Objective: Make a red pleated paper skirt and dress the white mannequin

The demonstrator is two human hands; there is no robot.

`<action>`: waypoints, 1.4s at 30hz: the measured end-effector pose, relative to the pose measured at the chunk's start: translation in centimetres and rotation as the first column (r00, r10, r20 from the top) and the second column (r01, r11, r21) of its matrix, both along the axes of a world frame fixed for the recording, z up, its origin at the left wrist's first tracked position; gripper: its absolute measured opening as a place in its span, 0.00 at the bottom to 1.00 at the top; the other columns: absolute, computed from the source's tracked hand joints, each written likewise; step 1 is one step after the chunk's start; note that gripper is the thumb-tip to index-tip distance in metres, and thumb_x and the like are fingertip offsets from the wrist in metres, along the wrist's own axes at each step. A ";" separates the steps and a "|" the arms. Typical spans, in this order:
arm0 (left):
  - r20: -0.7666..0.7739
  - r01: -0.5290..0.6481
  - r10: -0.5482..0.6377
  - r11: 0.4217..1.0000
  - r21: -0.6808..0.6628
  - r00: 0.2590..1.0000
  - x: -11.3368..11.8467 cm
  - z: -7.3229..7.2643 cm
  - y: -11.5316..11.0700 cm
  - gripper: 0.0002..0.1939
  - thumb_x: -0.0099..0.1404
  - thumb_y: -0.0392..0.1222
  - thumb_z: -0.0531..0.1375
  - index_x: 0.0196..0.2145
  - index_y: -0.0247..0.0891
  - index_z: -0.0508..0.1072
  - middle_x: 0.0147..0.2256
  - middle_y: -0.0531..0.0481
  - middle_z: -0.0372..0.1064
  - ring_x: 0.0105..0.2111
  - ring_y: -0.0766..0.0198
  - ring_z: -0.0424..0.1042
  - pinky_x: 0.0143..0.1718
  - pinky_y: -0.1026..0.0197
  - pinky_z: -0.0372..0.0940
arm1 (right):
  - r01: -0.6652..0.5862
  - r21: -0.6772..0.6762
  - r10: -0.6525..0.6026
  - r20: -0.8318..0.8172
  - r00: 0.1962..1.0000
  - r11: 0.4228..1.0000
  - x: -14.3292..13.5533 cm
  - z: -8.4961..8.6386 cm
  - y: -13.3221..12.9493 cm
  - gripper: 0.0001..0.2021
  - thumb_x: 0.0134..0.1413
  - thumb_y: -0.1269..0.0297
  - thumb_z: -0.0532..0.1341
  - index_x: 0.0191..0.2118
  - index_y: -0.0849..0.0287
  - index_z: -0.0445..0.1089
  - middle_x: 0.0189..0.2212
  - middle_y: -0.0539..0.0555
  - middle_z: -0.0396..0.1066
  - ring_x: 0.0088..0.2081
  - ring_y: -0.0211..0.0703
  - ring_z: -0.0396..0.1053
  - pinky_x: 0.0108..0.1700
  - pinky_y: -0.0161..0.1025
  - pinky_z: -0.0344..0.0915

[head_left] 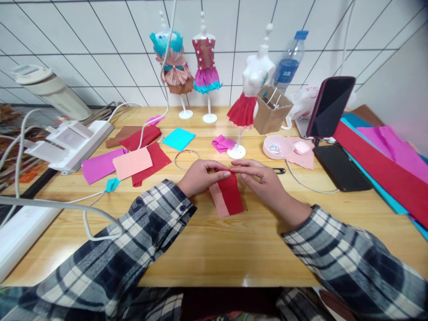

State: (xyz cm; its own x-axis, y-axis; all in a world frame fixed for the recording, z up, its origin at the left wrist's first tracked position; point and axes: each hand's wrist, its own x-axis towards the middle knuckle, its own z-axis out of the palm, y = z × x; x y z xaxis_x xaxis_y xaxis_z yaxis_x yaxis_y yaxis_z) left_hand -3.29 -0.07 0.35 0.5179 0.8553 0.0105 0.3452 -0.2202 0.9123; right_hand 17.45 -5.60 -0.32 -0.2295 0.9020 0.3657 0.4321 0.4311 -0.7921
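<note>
Room for passage is offered across the near surface [234, 258], between the left sleeve [143, 229] and right sleeve [351, 254]. Beyond the hands [265, 180], the way is blocked by a mannequin [257, 73], a box [271, 113] and a bowl [277, 149]. The left is obstructed by a cable [103, 216], the right by a phone [343, 167].

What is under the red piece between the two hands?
A pink piece shows along the left side of the red piece. How far it runs beneath is covered, and the fingers hide part of the top edge.
</note>
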 end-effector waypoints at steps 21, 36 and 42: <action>-0.048 -0.097 0.095 0.994 -0.040 0.994 0.7 0.5 -0.6 0.13 0.53 0.46 0.64 0.32 0.33 0.79 0.31 0.48 0.78 0.30 0.63 0.74 0.32 0.64 0.68 | 0.044 0.139 -0.061 0.124 0.990 0.989 -0.8 0.6 -1.0 0.15 0.58 0.71 0.55 0.45 0.52 0.77 0.49 0.54 0.75 0.50 0.43 0.72 0.54 0.44 0.68; -0.108 -0.023 0.027 0.999 0.040 0.994 1.1 0.0 -1.0 0.13 0.55 0.49 0.64 0.31 0.36 0.80 0.32 0.49 0.79 0.33 0.60 0.77 0.35 0.63 0.69 | 0.210 -0.158 -0.183 0.174 0.968 0.965 -0.4 -0.4 0.5 0.07 0.51 0.61 0.64 0.34 0.55 0.78 0.30 0.52 0.76 0.28 0.39 0.67 0.32 0.37 0.62; -0.131 0.064 -0.053 0.995 0.081 0.990 0.5 0.0 -0.8 0.14 0.58 0.47 0.61 0.36 0.36 0.80 0.36 0.48 0.79 0.37 0.59 0.76 0.39 0.62 0.68 | 0.257 -0.198 -0.213 0.216 0.953 0.946 0.1 -0.6 0.8 0.06 0.50 0.63 0.63 0.33 0.57 0.78 0.27 0.51 0.74 0.26 0.38 0.65 0.28 0.35 0.59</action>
State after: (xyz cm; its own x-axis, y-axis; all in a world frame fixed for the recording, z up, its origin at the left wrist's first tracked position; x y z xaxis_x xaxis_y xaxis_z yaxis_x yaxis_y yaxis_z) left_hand -2.81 -0.83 0.37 0.5688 0.8224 0.0117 0.4430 -0.3184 0.8381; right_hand 17.55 -4.80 -0.91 -0.0462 0.9916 0.1212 0.6508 0.1219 -0.7494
